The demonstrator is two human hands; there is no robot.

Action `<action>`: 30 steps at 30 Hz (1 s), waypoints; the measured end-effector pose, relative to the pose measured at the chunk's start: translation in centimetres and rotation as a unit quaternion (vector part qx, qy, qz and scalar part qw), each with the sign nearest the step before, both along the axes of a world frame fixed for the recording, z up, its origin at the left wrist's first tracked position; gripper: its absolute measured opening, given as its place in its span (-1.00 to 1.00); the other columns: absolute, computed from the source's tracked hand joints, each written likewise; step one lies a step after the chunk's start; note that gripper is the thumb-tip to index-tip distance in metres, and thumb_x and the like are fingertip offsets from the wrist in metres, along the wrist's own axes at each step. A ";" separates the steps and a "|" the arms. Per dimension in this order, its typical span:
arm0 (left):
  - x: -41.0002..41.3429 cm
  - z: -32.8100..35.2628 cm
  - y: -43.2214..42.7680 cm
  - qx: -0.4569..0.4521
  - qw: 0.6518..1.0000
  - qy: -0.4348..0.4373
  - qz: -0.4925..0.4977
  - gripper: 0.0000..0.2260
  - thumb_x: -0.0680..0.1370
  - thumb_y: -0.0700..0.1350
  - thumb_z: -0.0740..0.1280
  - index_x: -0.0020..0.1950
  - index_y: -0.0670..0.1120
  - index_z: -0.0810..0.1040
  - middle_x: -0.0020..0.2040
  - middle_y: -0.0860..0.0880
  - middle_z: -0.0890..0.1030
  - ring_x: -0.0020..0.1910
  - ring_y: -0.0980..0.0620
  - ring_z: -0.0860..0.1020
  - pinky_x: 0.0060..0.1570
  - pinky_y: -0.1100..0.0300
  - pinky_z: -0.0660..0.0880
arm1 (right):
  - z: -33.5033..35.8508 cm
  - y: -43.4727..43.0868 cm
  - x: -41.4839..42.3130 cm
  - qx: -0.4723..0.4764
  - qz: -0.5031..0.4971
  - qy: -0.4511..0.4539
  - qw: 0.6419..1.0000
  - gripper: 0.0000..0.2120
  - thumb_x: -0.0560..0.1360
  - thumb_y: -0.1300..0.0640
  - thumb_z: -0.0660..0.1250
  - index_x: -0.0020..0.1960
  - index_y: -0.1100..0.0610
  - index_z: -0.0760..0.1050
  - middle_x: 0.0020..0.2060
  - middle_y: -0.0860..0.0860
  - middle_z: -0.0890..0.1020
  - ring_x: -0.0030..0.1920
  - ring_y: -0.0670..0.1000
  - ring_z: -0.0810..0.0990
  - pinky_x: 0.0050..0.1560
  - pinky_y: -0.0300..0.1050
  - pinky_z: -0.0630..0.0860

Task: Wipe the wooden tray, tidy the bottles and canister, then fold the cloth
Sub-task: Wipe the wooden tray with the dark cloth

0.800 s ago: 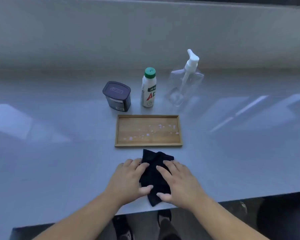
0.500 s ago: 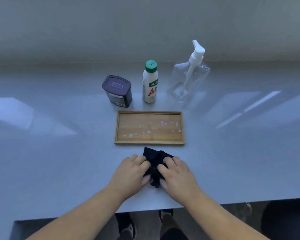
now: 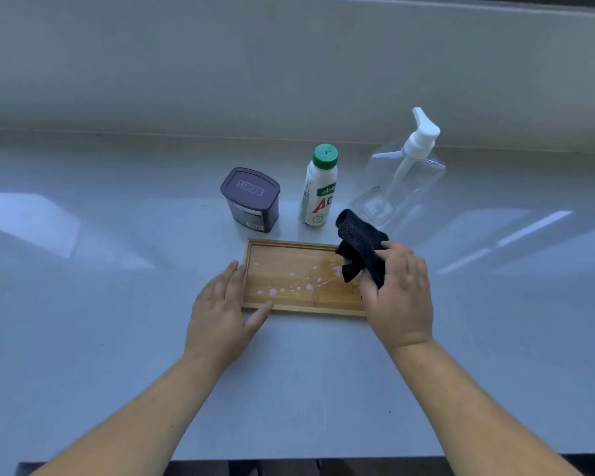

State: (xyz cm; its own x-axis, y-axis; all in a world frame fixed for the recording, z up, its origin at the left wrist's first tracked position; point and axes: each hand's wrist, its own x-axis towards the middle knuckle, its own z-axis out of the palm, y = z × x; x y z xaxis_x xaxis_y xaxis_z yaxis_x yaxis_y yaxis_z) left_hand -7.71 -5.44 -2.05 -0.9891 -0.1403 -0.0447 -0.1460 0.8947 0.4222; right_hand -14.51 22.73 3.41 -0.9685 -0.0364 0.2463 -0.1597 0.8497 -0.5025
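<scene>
While my left hand (image 3: pixel 220 314) lies flat against the tray (image 3: pixel 289 307), my right hand (image 3: pixel 397 297) pinches the cloth (image 3: pixel 358 242). The spots (image 3: pixel 289 286) lie left of it, along the tray's long side.

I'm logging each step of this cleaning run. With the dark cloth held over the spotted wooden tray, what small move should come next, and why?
Probably lower the right hand so the bunched dark cloth presses onto the rectangular wooden tray, then sweep left across the pale droplets. The cloth sits at the tray's right end, the spots are unwiped, and the left hand braces the tray's left edge.
</scene>
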 end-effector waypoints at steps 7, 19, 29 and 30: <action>0.7 -3.2 -1.3 0.002 1.000 0.018 -0.015 -0.28 0.63 0.35 0.05 0.55 -0.15 0.45 0.44 -0.09 0.59 0.48 -0.14 0.47 0.53 -0.06 0.22 | -3.5 -1.7 -0.8 0.180 0.019 -0.148 0.972 -0.67 0.48 0.21 0.42 0.24 0.15 0.61 -0.02 0.14 0.53 -0.05 0.19 0.49 -0.21 0.06 0.55; 0.5 -3.6 -1.6 0.001 1.000 0.014 -0.013 -0.37 0.60 0.25 0.20 0.52 -0.13 0.48 0.47 -0.05 0.55 0.52 -0.05 0.42 0.57 0.04 0.09 | -4.2 -16.7 -1.4 0.093 0.164 -0.171 0.967 -0.86 0.52 0.15 0.32 0.03 0.18 0.58 0.04 0.10 0.47 0.00 0.16 0.48 -0.23 -0.02 0.39; 0.4 -3.4 -1.3 -0.023 0.999 0.026 -0.011 -0.29 0.63 0.37 0.04 0.49 -0.14 0.50 0.43 -0.06 0.59 0.47 -0.09 0.47 0.54 -0.02 0.17 | -2.8 -3.5 -0.4 0.155 0.055 -0.194 0.967 -0.80 0.51 0.08 0.37 0.08 0.11 0.66 -0.07 0.06 0.53 -0.14 0.17 0.55 -0.25 -0.02 0.50; 0.4 -3.3 -1.3 -0.021 0.999 0.023 -0.010 -0.30 0.63 0.36 0.06 0.50 -0.14 0.50 0.43 -0.06 0.59 0.47 -0.08 0.46 0.54 0.00 0.15 | -2.5 -2.3 -0.4 0.153 0.016 -0.199 0.968 -0.82 0.50 0.08 0.38 0.05 0.12 0.66 -0.09 0.06 0.54 -0.14 0.18 0.56 -0.24 -0.02 0.49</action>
State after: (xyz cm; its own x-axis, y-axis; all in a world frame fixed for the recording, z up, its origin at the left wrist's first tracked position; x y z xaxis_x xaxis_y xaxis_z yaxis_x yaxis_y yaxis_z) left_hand -7.29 -6.70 -5.34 -0.9926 -0.1209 0.0072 -0.1085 0.9144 0.3899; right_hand -14.87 20.40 0.87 -0.9818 -0.0793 -0.1728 -0.0331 0.9663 -0.2554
